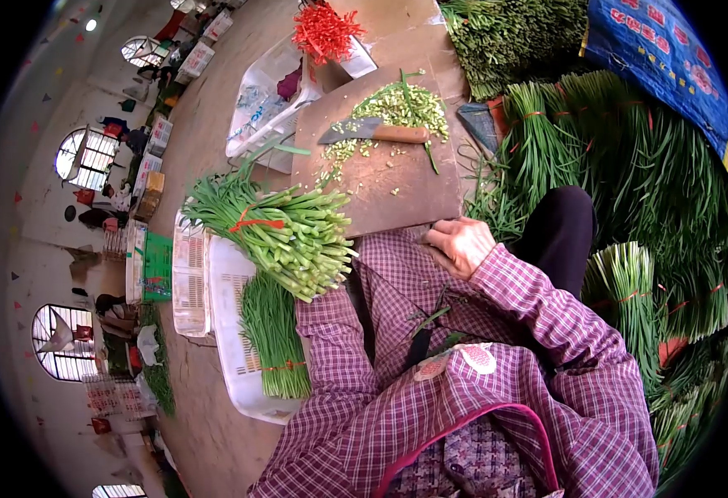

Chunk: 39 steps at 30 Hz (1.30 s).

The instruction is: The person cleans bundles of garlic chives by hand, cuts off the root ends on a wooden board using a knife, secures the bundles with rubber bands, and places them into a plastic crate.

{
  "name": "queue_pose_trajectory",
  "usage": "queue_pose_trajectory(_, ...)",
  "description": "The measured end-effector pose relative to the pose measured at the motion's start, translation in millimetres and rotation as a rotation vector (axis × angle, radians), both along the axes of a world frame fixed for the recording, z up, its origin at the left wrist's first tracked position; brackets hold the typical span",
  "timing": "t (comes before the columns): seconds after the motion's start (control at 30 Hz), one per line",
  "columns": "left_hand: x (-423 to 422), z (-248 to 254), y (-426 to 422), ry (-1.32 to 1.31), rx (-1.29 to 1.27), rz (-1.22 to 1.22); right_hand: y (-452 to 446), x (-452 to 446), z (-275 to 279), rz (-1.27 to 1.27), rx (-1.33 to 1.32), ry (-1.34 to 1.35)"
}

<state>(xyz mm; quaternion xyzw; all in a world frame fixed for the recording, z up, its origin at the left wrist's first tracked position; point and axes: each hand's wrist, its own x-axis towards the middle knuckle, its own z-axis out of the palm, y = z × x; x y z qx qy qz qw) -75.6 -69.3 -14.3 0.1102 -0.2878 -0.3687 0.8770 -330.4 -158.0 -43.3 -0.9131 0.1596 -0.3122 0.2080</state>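
A thick bunch of green stems (289, 232), tied with a red band, lies over the end of my left sleeve, with its cut ends toward my lap. That bunch hides my left hand. My right hand (461, 246) is at the near edge of the brown cutting board (318, 166), over my lap, its fingers curled together; what they hold, if anything, cannot be made out. On the board a knife (381, 132) with a wooden handle lies among chopped stem ends (414, 104).
White baskets (239, 378) stand at left, one holding a tied green bunch (273, 332). Red ties (327, 33) sit beyond the board. Many green bunches (538, 137) and a blue sack (663, 66) are at right. Crates (152, 170) and people are farther left.
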Motion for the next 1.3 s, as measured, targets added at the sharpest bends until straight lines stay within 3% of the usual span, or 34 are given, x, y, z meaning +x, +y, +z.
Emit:
queue_pose_trajectory(0.07,0.0,-1.1,1.7,-0.002,0.01,-0.001,1.4,-1.0,54.3,-0.042,0.12,-0.119)
queue_pose_trajectory(0.17,-2.1,-0.3,0.8,-0.005,0.013,-0.004,-1.5,11.0,84.9,-0.059,0.181,-0.324)
queue_pose_trajectory(0.23,-3.2,-0.4,0.5,-0.004,0.011,0.001,-6.3,20.9,87.8,-0.071,0.195,-0.482)
queue_pose_trajectory(0.37,-0.8,1.3,-0.8,-0.012,0.014,0.019,-1.4,27.8,99.2,0.006,0.298,-0.53)
queue_pose_trajectory(0.67,4.6,6.8,-4.5,-0.021,0.024,0.022,-2.3,40.0,109.7,-0.167,0.046,-0.348)
queue_pose_trajectory(0.73,4.1,5.4,-3.0,-0.019,0.027,0.026,-20.0,31.6,115.4,-0.249,-0.006,-0.609)
queue_pose_trajectory(0.83,9.9,10.3,1.7,-0.022,0.029,0.035,-46.7,-25.3,129.5,-0.344,0.142,-0.729)
queue_pose_trajectory(0.9,11.5,11.2,7.6,-0.02,0.037,0.039,-60.7,-53.5,125.2,-0.322,0.41,-0.748)
queue_pose_trajectory(1.03,14.8,7.3,14.7,-0.011,0.041,0.043,-59.3,-67.1,99.4,-0.104,0.639,-0.367)
queue_pose_trajectory(1.17,13.4,6.0,12.3,-0.01,0.046,0.036,-36.4,-14.8,66.0,-0.026,0.237,-0.232)
queue_pose_trajectory(1.2,12.5,6.5,9.9,-0.009,0.048,0.034,-24.3,2.7,63.1,0.03,0.242,-0.37)
queue_pose_trajectory(1.3,11.9,6.2,7.5,-0.007,0.061,0.03,10.4,29.9,80.1,0.051,0.237,-0.407)
